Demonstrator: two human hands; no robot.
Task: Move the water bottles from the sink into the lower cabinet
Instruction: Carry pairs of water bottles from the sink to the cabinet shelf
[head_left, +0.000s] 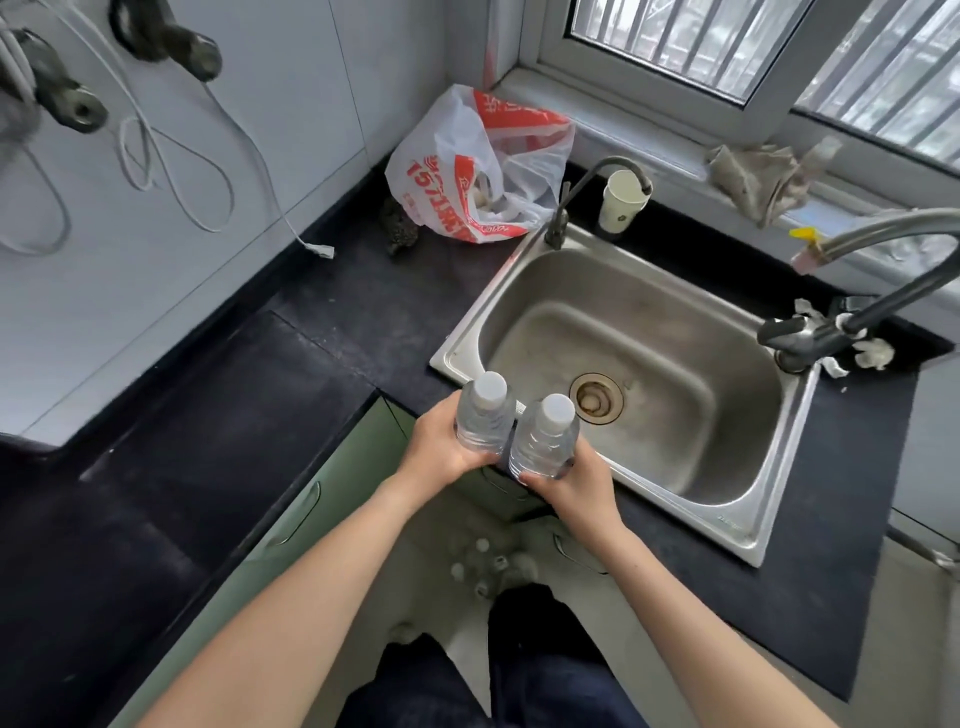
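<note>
At frame centre, left hand (441, 441) fingers curl round one water bottle (485, 422), right hand (576, 488) fingers round the second bottle (543, 441); low grips could let either slip.

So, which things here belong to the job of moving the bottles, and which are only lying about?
For the job: left water bottle, in the left hand; right water bottle, in the right hand; steel sink; green lower cabinet.
Lying about: plastic bag; paper cup; crumpled rag; white cable.
</note>
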